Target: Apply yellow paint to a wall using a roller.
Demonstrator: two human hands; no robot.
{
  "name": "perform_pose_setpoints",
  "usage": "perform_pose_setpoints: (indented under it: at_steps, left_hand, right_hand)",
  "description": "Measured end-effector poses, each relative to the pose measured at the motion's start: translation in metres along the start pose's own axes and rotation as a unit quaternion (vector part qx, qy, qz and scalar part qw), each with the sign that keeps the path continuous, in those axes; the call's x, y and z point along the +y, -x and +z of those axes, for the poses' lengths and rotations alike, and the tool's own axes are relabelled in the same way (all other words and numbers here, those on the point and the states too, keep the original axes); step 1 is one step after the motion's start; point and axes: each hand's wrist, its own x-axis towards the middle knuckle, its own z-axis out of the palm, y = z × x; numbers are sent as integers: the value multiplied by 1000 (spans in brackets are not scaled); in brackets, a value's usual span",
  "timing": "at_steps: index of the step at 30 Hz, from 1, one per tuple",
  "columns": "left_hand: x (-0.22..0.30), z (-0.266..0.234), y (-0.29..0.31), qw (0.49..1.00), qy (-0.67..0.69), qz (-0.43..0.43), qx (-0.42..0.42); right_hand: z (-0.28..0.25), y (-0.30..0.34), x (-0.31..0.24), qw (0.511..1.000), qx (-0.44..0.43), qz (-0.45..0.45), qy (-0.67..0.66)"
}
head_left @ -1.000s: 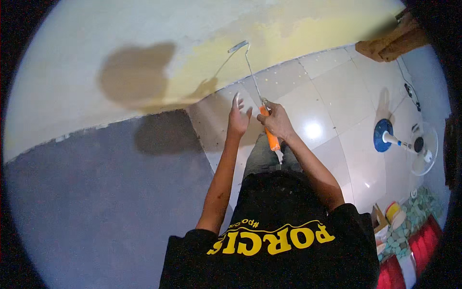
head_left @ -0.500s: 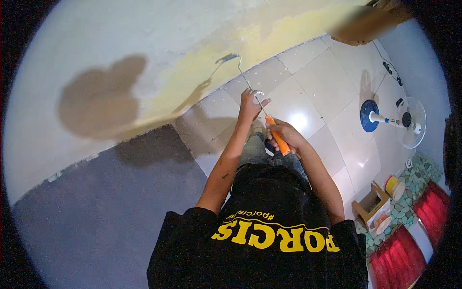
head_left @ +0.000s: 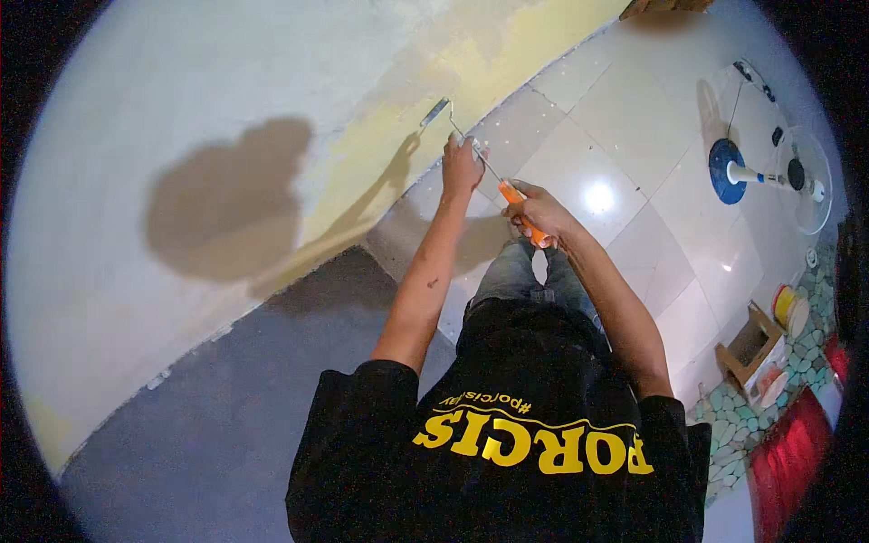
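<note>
Both my hands are on a paint roller with an orange handle (head_left: 510, 193) and a thin wire frame. My right hand (head_left: 543, 215) is wrapped round the handle. Further up, my left hand (head_left: 463, 166) is closed about the wire frame, its fingers partly hidden. The narrow roller head (head_left: 434, 112) lies at the pale wall (head_left: 362, 54), over a yellowish patch low down. Its shadow falls close by; whether it touches the wall I cannot tell.
Shiny floor tiles (head_left: 625, 118) border the wall, with a dark grey floor area (head_left: 226, 407) at left. To the right stand a fan with a blue base (head_left: 727, 172), a brown open box (head_left: 751, 348), a yellow spool (head_left: 787, 308) and red cloth (head_left: 787, 471).
My hands and the orange handle have moved slightly up in the view. The roller head has tilted more steeply along the wall. The whole view has also shifted and turned a little.
</note>
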Motion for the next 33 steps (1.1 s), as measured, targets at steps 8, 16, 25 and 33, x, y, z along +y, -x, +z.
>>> perform_pose_setpoints:
  at_steps: [8,16,25,33]
  left_hand:
    - [19,-67,-6,991,29,131,-12]
    - [29,-76,-30,992,14,120,-35]
    - [26,-98,-26,986,24,142,-77]
    - [24,-74,-26,983,-3,95,-157]
  right_hand:
    - [7,59,-22,994,-60,-73,55]
    - [25,51,-56,993,-21,-95,70]
    - [22,70,-32,995,-57,-37,77]
    - [15,59,-14,997,27,-23,69]
